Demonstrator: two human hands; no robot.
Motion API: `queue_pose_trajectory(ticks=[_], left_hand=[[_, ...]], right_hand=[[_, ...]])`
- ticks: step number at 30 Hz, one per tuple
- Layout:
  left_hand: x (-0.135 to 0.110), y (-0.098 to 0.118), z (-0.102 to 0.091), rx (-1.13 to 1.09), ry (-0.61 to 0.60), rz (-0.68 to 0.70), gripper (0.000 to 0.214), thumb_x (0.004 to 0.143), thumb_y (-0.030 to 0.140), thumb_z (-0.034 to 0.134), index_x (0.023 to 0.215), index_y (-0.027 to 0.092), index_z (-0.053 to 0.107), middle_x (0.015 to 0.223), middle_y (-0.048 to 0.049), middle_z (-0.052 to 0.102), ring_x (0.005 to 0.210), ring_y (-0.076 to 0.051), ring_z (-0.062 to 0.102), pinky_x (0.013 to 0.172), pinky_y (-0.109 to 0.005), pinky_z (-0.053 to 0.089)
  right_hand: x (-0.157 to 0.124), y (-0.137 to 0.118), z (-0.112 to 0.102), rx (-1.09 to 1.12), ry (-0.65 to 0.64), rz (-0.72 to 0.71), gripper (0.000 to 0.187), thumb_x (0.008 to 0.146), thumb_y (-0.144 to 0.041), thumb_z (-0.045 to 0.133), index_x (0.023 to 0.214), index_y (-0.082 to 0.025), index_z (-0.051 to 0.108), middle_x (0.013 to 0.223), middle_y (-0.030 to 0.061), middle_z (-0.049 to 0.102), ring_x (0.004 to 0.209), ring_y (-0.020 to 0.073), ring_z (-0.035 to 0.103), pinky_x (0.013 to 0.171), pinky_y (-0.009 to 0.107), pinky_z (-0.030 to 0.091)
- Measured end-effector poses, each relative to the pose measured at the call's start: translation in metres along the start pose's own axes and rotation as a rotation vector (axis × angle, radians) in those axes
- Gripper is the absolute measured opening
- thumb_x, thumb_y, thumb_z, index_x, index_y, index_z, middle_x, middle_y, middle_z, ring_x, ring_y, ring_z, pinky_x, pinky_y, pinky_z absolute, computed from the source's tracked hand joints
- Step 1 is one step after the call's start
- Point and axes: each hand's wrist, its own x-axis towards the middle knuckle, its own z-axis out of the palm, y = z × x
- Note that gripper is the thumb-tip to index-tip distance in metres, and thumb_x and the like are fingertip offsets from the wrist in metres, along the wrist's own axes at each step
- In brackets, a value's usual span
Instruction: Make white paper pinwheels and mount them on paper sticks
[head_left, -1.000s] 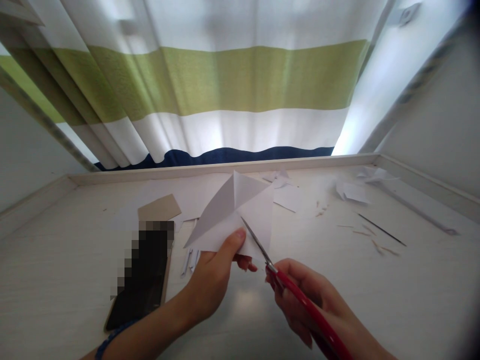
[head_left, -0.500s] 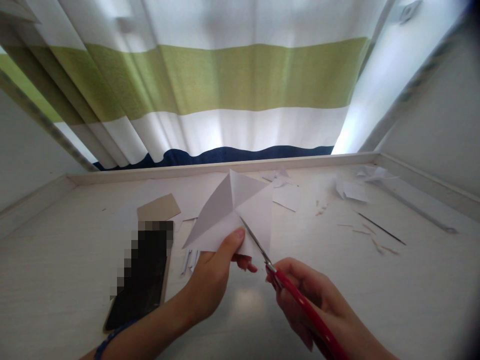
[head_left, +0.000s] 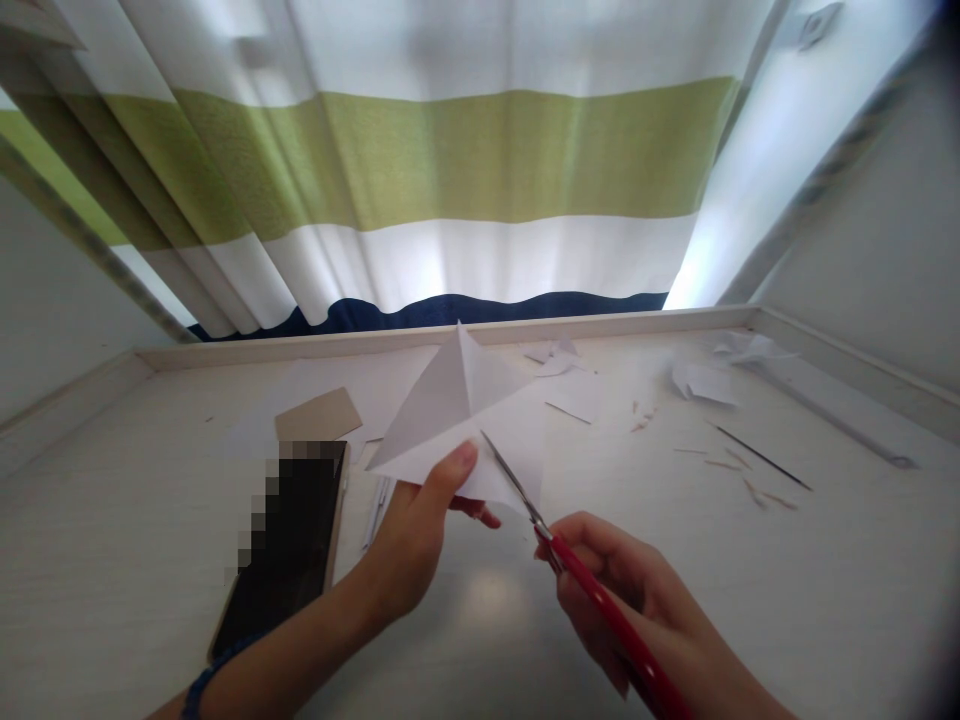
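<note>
A creased sheet of white paper (head_left: 427,410) is pinched in my left hand (head_left: 420,530), the thumb on top and the other fingers underneath. Folds run across the sheet and meet near its middle, and its top corner points up at the curtain. My right hand (head_left: 630,590) grips red-handled scissors (head_left: 600,590). Their thin metal blades lie over the paper's right part, the tip close to the middle of the folds, just right of my left thumb. The blades look closed or nearly so. Part of the handles is hidden by my right fingers.
A dark phone (head_left: 292,540) lies left of my left forearm, with a brown card (head_left: 319,415) behind it. Paper scraps (head_left: 559,360) lie at the back. To the right are a thin dark stick (head_left: 761,457), small wooden bits (head_left: 754,490) and folded paper (head_left: 705,380).
My left hand has shifted slightly left and up, tilting the paper so its top corner rises. The scissors and my right hand have barely moved.
</note>
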Motion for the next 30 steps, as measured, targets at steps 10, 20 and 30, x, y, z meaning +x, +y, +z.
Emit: queue_pose_trajectory(ticks=[10, 20, 30], left_hand=[[0.007, 0.008, -0.002, 0.086, 0.098, 0.077, 0.016, 0.071, 0.025, 0.057, 0.085, 0.017, 0.059, 0.074, 0.0022, 0.059, 0.060, -0.011, 0.054, 0.048, -0.018, 0.047], [0.004, 0.002, -0.002, 0.120, 0.068, 0.073, 0.017, 0.073, 0.025, 0.055, 0.060, 0.014, 0.056, 0.052, 0.0032, 0.055, 0.051, -0.011, 0.053, 0.052, -0.021, 0.045], [0.003, 0.005, 0.002, 0.157, 0.055, 0.064, 0.014, 0.075, 0.023, 0.054, 0.063, 0.015, 0.055, 0.052, 0.0039, 0.057, 0.046, -0.011, 0.054, 0.045, -0.021, 0.047]], right_hand=[[-0.001, 0.001, 0.001, -0.025, 0.013, -0.014, 0.026, 0.072, -0.038, 0.062, 0.072, -0.015, 0.049, 0.052, -0.0078, 0.043, 0.037, 0.0012, 0.029, 0.032, 0.015, 0.021], [0.004, 0.012, -0.002, 0.075, -0.035, -0.051, 0.031, 0.072, -0.043, 0.060, 0.073, -0.016, 0.046, 0.048, -0.0098, 0.038, 0.032, 0.0002, 0.027, 0.029, 0.016, 0.014], [0.002, 0.018, -0.004, -0.002, -0.015, -0.070, 0.028, 0.071, -0.039, 0.062, 0.076, -0.017, 0.045, 0.054, -0.0087, 0.040, 0.035, 0.0006, 0.028, 0.030, 0.014, 0.020]])
